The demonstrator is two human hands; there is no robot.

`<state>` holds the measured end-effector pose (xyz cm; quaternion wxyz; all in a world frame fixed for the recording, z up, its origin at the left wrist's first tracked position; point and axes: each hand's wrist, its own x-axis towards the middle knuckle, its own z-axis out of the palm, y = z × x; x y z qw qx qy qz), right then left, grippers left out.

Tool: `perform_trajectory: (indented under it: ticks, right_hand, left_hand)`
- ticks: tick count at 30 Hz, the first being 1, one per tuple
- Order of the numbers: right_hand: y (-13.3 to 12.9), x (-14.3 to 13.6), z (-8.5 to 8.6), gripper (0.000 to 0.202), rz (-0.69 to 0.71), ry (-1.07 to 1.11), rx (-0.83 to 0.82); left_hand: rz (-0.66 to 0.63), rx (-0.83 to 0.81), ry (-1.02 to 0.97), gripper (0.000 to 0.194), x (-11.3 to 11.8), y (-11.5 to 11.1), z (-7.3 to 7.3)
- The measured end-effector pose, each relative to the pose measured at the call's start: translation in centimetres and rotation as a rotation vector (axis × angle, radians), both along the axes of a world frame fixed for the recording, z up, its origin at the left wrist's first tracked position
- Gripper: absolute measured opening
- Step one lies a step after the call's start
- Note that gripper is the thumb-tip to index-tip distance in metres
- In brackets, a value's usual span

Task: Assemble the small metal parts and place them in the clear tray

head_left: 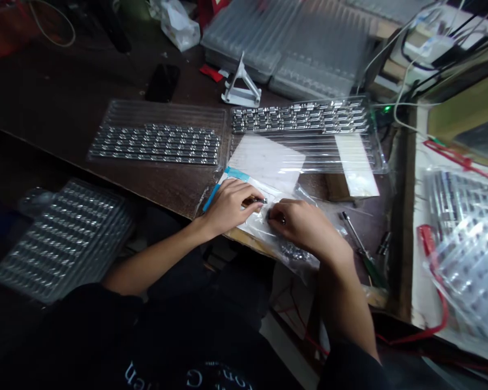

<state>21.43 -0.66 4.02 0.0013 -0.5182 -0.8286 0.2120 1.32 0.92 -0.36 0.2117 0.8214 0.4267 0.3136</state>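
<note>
Near the table's front edge, my left hand [232, 206] pinches a small metal part [261, 201] between thumb and fingertips, over a plastic bag and white sheet. Just to its right, my right hand [299, 221] is curled closed, with a small shiny metal piece [282, 220] showing at its fingers. The two hands are apart. Below my right hand, more small metal parts [295, 252] lie in the clear plastic bag [309, 266]. A white sheet [268, 162] lies behind the hands, with blue tape [236, 174] at its left.
Behind are two clear trays of metal parts, left [158, 143] and right [301, 116]. A screwdriver [361, 249] lies right of my right hand. Farther back stand a metal bracket [242, 89] and stacked trays [252, 32]. More filled trays [61, 238] are at lower left.
</note>
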Motion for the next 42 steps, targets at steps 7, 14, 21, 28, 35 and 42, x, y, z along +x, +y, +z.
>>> perform_trajectory:
  ticks: [7,14,21,28,35,42]
  right_hand:
    - [0.2,0.5,0.6,0.009,-0.006,0.245,0.019]
    - [0.6,0.6,0.6,0.018,-0.025,0.329,0.070]
    - [0.8,0.7,-0.4,0.027,-0.044,0.312,0.149]
    - [1.6,-1.2,-1.4,0.023,-0.123,0.320,0.194]
    - [0.6,-3.8,-1.8,0.025,0.003,0.279,0.180]
    - [0.7,-3.6,-2.0,0.027,0.054,0.281,0.195]
  left_hand:
    - [0.055,-0.046,0.020,0.011,-0.1,0.0,-0.3]
    - [0.055,-0.049,-0.005,0.010,-0.1,-0.1,-0.6]
    - [0.032,-0.058,0.014,0.009,0.1,0.2,-0.6]
    - [0.099,-0.086,-0.245,0.003,-0.5,-0.1,-0.1]
    - [0.196,-0.016,-0.264,0.007,-6.0,6.2,2.1]
    - [0.199,0.007,-0.040,0.008,-9.2,14.3,1.5]
